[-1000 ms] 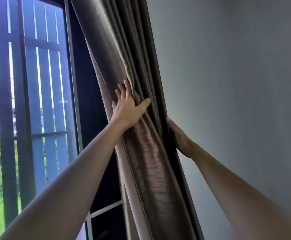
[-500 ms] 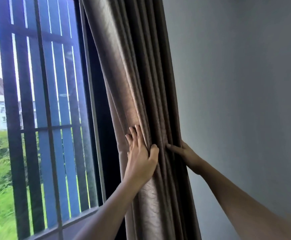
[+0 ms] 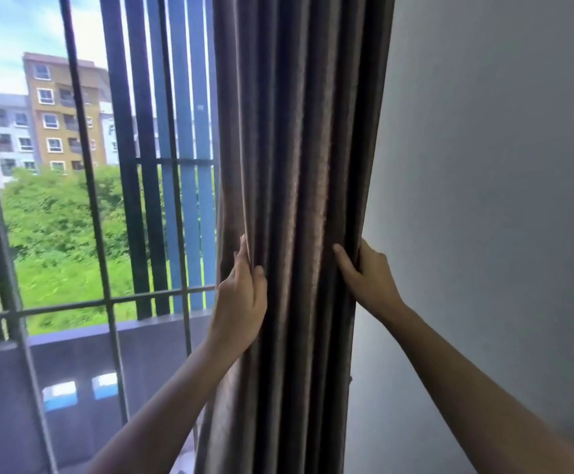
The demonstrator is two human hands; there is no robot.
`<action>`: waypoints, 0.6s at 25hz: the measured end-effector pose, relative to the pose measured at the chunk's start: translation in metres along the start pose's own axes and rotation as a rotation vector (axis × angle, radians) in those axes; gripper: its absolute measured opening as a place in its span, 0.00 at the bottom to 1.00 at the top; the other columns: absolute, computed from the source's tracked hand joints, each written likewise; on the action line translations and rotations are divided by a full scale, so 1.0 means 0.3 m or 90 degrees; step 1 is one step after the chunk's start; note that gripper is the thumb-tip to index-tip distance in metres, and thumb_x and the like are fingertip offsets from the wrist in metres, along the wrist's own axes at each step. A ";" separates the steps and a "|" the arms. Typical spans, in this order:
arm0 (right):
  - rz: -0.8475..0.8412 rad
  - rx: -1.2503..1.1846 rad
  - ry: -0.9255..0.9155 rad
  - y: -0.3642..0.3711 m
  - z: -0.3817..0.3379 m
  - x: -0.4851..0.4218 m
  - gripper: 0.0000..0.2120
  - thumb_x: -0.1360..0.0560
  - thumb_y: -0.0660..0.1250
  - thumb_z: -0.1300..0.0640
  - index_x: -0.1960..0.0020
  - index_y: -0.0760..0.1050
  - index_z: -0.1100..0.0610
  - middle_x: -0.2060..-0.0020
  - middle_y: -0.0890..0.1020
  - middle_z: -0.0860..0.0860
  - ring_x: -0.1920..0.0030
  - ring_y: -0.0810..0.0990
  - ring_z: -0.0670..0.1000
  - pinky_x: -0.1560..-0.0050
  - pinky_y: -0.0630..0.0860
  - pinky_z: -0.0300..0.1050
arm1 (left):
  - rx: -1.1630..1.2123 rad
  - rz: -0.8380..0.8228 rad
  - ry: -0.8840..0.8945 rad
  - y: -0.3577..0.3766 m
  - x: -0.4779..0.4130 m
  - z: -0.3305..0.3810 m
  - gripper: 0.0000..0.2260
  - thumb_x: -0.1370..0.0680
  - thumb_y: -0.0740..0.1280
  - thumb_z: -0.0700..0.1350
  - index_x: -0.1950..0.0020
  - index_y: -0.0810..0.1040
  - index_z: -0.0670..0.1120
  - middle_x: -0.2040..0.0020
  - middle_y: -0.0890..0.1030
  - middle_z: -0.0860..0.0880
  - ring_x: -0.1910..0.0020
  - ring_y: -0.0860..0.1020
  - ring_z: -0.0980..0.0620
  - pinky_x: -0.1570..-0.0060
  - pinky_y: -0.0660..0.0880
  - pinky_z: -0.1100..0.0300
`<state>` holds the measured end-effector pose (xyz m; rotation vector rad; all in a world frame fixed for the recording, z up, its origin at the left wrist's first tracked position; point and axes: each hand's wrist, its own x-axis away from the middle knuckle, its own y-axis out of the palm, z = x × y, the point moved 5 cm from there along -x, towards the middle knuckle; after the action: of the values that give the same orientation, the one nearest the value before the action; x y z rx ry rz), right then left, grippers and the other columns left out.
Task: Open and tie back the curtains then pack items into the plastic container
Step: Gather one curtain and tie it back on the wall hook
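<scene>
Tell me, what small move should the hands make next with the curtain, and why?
Probably squeeze the curtain tighter between both hands. It is already gathered in folds beside the wall; the left hand grips its window-side edge, the right hand its wall-side edge, and no tie-back shows around it yet.

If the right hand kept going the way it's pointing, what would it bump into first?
The curtain. The right hand points up and left and grips the bundle's right edge, so it would probably push into more folds first. What lies behind the fabric is hidden.
</scene>
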<state>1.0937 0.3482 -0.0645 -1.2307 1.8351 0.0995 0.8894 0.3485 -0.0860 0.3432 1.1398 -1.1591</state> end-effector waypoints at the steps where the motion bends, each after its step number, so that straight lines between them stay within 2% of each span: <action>1: 0.012 0.011 -0.006 0.018 0.006 0.037 0.17 0.20 0.57 0.51 0.34 0.70 0.57 0.53 0.80 0.47 0.56 0.81 0.49 0.50 0.79 0.45 | -0.014 0.000 -0.019 -0.013 0.052 -0.029 0.23 0.20 0.56 0.36 0.25 0.57 0.38 0.39 0.78 0.38 0.40 0.75 0.33 0.42 0.73 0.45; 3: 0.017 0.029 0.001 0.052 0.032 0.111 0.16 0.19 0.55 0.52 0.34 0.69 0.57 0.56 0.79 0.46 0.58 0.79 0.49 0.52 0.78 0.46 | -0.041 0.004 -0.037 -0.031 0.151 -0.071 0.23 0.20 0.56 0.36 0.25 0.56 0.39 0.36 0.76 0.38 0.40 0.76 0.36 0.41 0.74 0.45; 5: 0.007 0.003 0.026 0.094 0.066 0.185 0.17 0.20 0.56 0.50 0.33 0.67 0.55 0.52 0.79 0.46 0.52 0.80 0.50 0.51 0.76 0.43 | -0.075 0.026 -0.054 -0.050 0.231 -0.105 0.23 0.20 0.56 0.36 0.25 0.57 0.39 0.36 0.76 0.40 0.44 0.79 0.39 0.44 0.77 0.47; 7: 0.063 -0.012 0.031 0.127 0.084 0.248 0.23 0.21 0.58 0.48 0.29 0.61 0.55 0.38 0.74 0.50 0.38 0.74 0.51 0.40 0.73 0.45 | -0.107 0.050 -0.087 -0.066 0.280 -0.137 0.22 0.20 0.58 0.37 0.26 0.61 0.39 0.41 0.80 0.40 0.50 0.82 0.40 0.50 0.79 0.48; 9: 0.185 0.062 -0.020 0.137 0.055 0.297 0.29 0.22 0.61 0.51 0.26 0.54 0.59 0.28 0.61 0.57 0.29 0.62 0.55 0.28 0.63 0.52 | -0.135 0.047 -0.115 -0.071 0.304 -0.159 0.20 0.20 0.58 0.39 0.28 0.64 0.38 0.48 0.83 0.39 0.55 0.83 0.38 0.56 0.79 0.49; 10: 0.238 0.094 -0.085 0.141 0.022 0.313 0.29 0.22 0.63 0.53 0.26 0.54 0.60 0.28 0.59 0.57 0.28 0.60 0.55 0.27 0.61 0.52 | -0.148 0.039 -0.122 -0.075 0.311 -0.168 0.19 0.20 0.59 0.39 0.29 0.66 0.38 0.52 0.84 0.38 0.58 0.83 0.38 0.58 0.79 0.50; 11: 0.262 0.110 -0.166 0.150 -0.013 0.323 0.27 0.22 0.63 0.56 0.27 0.58 0.61 0.30 0.61 0.57 0.29 0.63 0.55 0.28 0.62 0.50 | -0.157 0.030 -0.128 -0.080 0.314 -0.176 0.19 0.20 0.59 0.39 0.29 0.66 0.37 0.54 0.84 0.38 0.60 0.82 0.37 0.60 0.78 0.50; 13: 0.211 0.092 -0.267 0.188 -0.078 0.322 0.23 0.23 0.64 0.56 0.31 0.64 0.61 0.36 0.70 0.56 0.36 0.72 0.53 0.34 0.71 0.48 | -0.169 0.016 -0.146 -0.088 0.308 -0.193 0.19 0.20 0.58 0.38 0.29 0.66 0.38 0.56 0.84 0.38 0.61 0.82 0.37 0.61 0.77 0.52; 15: 0.116 0.085 -0.254 0.244 -0.136 0.307 0.24 0.23 0.64 0.53 0.30 0.65 0.61 0.41 0.75 0.56 0.41 0.76 0.51 0.40 0.75 0.47 | -0.197 -0.013 -0.164 -0.092 0.300 -0.211 0.20 0.20 0.58 0.36 0.27 0.64 0.39 0.58 0.84 0.39 0.61 0.82 0.38 0.61 0.77 0.55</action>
<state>1.0020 0.2997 -0.1335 -0.8759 1.5709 0.2979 0.8288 0.3343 -0.1810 -0.0554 1.0746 -0.9922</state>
